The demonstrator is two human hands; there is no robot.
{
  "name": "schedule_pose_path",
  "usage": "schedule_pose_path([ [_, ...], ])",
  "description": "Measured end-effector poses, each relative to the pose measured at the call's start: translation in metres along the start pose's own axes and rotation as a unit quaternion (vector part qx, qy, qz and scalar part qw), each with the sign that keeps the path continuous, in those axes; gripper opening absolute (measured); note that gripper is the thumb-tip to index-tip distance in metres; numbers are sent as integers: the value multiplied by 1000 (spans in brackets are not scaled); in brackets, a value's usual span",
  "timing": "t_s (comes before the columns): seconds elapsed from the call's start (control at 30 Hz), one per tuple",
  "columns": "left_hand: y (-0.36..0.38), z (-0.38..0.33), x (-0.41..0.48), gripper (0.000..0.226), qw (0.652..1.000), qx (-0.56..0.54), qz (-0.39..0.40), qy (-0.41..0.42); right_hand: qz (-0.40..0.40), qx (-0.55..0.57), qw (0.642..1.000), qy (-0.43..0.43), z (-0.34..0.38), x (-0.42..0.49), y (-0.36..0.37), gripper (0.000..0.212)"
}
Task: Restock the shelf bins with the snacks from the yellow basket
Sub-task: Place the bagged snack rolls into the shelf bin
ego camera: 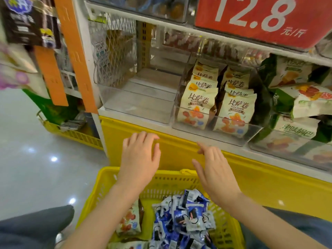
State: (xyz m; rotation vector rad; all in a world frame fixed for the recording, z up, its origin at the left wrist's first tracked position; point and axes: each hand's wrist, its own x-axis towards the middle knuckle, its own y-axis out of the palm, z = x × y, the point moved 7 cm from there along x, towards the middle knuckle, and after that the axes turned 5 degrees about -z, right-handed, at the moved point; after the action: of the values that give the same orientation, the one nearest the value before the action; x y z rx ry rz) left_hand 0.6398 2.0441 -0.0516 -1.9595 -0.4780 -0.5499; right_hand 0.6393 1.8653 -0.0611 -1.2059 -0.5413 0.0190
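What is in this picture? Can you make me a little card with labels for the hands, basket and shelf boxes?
left hand: open, holding nothing, above the basket
right hand: open, holding nothing
yellow basket: heap of blue-and-white packets, one cream packet on their left
left clear bin: nothing visible inside
middle clear bin: upright cream packs in rows
further right: green-and-white bags
red sign: 12.8

Red price sign (260, 20) reading 12.8 at upper right; two orange strips (71, 51) hang down the upper left, next to a dark hanging package (27, 20). White wire mesh panel (116, 51) stands at upper centre, and the yellow base panel (122, 130) runs under the shelf across mid frame. Glossy grey floor (27, 168) on the left, a low yellow crate (77, 137) on it, and my dark trouser leg (36, 225) at lower left.
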Motion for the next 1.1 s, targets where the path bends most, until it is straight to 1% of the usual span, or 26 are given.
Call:
schedule_pose_path([
  [0.07,7,47,-26,21,996,13,45,-78,16,34,999,-4,16,1,29,41],
  [0.13,17,95,-53,24,982,71,106,-140,60,60,996,5,30,-1,68,42],
  [0.2,25,142,-83,30,953,133,172,-211,111,84,990,28,41,-8,114,45],
  [0.23,28,164,-100,33,936,147,200,-248,140,97,984,46,44,-15,138,46],
  [0.27,32,183,-118,35,921,142,225,-285,172,112,976,68,47,-23,162,47],
  [0.33,39,207,-151,34,895,85,272,-343,243,143,952,115,48,-42,208,47],
  [0.4,46,215,-175,31,882,16,298,-365,322,162,921,150,49,-66,250,50],
  [0.47,47,212,-186,27,883,-51,265,-385,387,171,889,179,49,-89,281,55],
  [0.53,48,211,-191,23,882,-88,222,-406,416,199,860,220,49,-105,303,56],
  [0.6,51,213,-192,22,883,-90,198,-416,428,227,827,284,47,-116,322,62],
  [0.67,52,216,-191,23,887,-82,186,-414,444,241,795,335,46,-123,338,77],
  [0.73,53,216,-190,24,893,-81,178,-405,445,257,772,373,47,-125,351,86],
  [0.77,52,215,-189,24,894,-84,174,-404,433,266,766,394,47,-125,357,86],
  [0.83,52,215,-188,26,893,-92,168,-406,390,291,749,449,46,-124,366,78],
  [0.9,51,214,-188,27,893,-99,162,-408,367,294,748,469,48,-124,372,65],
  [0.93,51,214,-187,28,893,-102,160,-409,375,279,755,460,49,-126,375,59],
  [1.03,50,215,-186,29,893,-99,155,-410,406,233,785,405,51,-123,376,41],
  [1.1,50,214,-184,28,895,-93,156,-406,401,230,805,372,51,-116,370,35],
])
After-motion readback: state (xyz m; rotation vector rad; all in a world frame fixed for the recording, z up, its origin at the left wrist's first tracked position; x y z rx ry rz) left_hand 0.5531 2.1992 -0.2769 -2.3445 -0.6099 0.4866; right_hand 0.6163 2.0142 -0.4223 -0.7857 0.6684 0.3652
